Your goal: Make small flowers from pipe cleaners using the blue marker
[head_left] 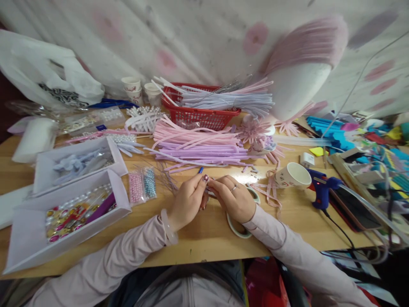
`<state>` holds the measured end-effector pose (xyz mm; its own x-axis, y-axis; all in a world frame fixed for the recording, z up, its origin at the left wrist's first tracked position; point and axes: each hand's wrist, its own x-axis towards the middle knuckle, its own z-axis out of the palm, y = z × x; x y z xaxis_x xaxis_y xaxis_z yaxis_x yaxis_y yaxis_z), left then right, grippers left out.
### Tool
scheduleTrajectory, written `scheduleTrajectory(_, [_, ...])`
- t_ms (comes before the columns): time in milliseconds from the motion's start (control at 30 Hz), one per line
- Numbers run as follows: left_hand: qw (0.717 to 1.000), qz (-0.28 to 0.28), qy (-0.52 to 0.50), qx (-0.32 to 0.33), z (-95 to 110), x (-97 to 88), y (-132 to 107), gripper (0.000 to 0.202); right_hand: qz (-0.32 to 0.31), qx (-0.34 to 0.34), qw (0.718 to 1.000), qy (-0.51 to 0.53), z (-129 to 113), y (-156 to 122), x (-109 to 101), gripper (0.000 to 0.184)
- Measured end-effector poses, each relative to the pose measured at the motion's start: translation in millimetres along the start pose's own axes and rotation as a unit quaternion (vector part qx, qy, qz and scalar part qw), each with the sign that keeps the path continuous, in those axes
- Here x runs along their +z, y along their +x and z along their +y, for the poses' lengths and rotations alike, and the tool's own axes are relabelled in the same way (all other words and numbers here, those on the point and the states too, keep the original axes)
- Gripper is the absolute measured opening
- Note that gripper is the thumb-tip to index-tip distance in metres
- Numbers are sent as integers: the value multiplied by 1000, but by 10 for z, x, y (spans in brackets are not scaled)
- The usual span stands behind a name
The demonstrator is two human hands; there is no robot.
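My left hand [188, 198] and my right hand [234, 198] meet over the front middle of the wooden table, fingers pinched together. Between the fingertips is something small and pale, mostly hidden, and I cannot make out its kind. A blue tip [200, 170] shows just beyond my left thumb; whether it is held or lies on the table is unclear. Beneath my right hand lies a pale green ring [239, 230], like a tape roll, partly covered. Just beyond both hands are bundles of purple pipe cleaners [201, 153] and pink pipe cleaners [191, 134].
At left stand white boxes [123, 204] of beads and trims, beside small bead packets [136, 187]. A red basket [204, 118] holds pale pipe cleaners. To the right are a paper cup [292, 175], a blue glue gun [321, 187] with its cord, and a phone [354, 209].
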<state>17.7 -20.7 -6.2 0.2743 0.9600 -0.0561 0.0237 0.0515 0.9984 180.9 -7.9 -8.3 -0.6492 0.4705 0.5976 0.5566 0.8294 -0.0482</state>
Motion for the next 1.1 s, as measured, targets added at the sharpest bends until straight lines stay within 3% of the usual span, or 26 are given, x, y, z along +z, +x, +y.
scheduleTrajectory(167, [1000, -9, -2, -11, -30, -10, -23, 38, 6, -22, 999, -31, 4, 11, -5, 21])
scheduleTrajectory(433, [993, -69, -79, -56, 1, -40, 29, 31, 41, -94, 992, -76, 27, -11, -23, 9])
scheduleTrajectory(567, [999, -32, 17, 30, 11, -41, -34, 34, 71, -24, 997, 14, -11, -10, 2, 9])
scheduleTrajectory(700, [984, 19, 111, 139, -15, -10, -93, 32, 114, 141, 971, 157, -134, 8, 16, 9])
scheduleTrajectory(800, [966, 34, 151, 206, -45, -2, -109, 28, 115, 256, 904, 322, -224, 18, 15, 12])
scheduleTrajectory(933, [960, 44, 145, 235, -65, -25, -111, 26, 96, 378, 738, 550, -260, 20, 63, 18])
scheduleTrajectory(1100, [965, -12, 134, 225, -70, -97, -89, 29, 65, 450, 530, 716, -229, 38, 154, 27])
